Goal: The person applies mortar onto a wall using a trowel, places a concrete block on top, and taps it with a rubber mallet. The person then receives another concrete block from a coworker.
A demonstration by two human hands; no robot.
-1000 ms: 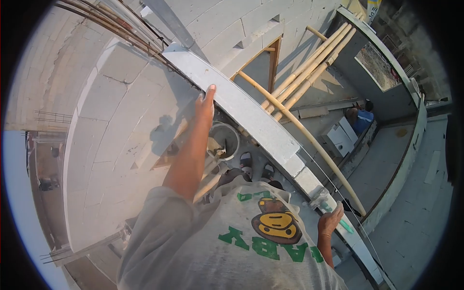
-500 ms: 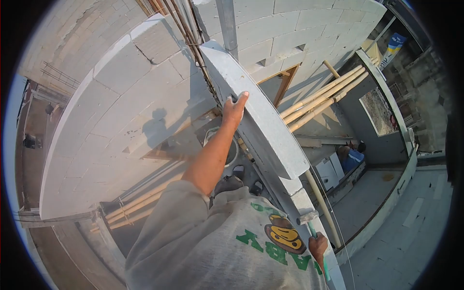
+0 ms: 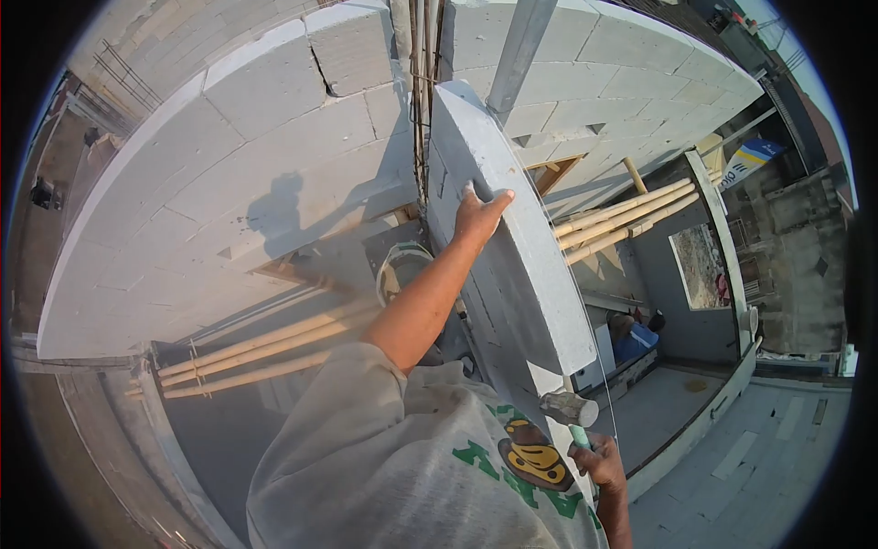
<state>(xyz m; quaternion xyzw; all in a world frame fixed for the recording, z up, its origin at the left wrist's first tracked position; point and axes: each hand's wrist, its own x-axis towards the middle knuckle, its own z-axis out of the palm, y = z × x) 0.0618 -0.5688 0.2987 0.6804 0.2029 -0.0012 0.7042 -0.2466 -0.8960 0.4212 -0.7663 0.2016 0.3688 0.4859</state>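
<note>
My left hand (image 3: 482, 218) grips the upper edge of a long light-grey concrete block (image 3: 528, 240), its fingers over the side face and its thumb on the top. The block lies along the top of a narrow wall, its far end close to upright steel bars (image 3: 422, 101). In my right hand (image 3: 599, 460) is a hammer (image 3: 569, 409) with a thick grey head and a green handle. The hammer head is just past the block's near end; whether they touch I cannot tell. A thin string line (image 3: 607, 389) runs along the block's right side.
Block walls (image 3: 302, 110) rise to the left and ahead. A metal post (image 3: 523, 57) stands beside the block's far end. Bamboo poles (image 3: 631, 220) lie on the right, more poles (image 3: 265, 352) on the left. Below are a bucket (image 3: 389, 274) and a person in blue (image 3: 633, 339).
The hammer has come up toward the block's near end, in my right hand. My left hand stays on the block's edge. The whole view has turned a little.
</note>
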